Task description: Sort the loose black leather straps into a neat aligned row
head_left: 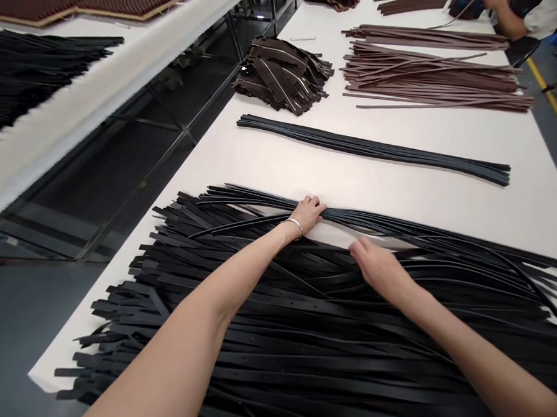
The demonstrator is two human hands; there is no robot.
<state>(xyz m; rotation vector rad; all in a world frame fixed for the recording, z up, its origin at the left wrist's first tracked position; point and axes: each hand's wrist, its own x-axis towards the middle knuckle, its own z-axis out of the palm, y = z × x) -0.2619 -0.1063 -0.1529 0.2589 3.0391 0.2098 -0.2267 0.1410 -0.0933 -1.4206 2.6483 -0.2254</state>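
A wide heap of long black leather straps (pixel 309 334) covers the near part of the white table (pixel 290 165). My left hand (pixel 309 213), with a thin bracelet on the wrist, is curled over a gathered bundle of black straps (pixel 399 226) at the heap's far edge. My right hand (pixel 373 263) lies palm down on the heap just right of it, its fingertips pinched at a strap; what it holds is not plain.
Beyond the heap lies a narrow bundle of dark straps (pixel 375 149). Farther back are brown straps (pixel 435 76) and a pile of short dark pieces (pixel 283 75). Another person's arm (pixel 507 18) shows at the far right. A second table (pixel 78 111) stands left across a gap.
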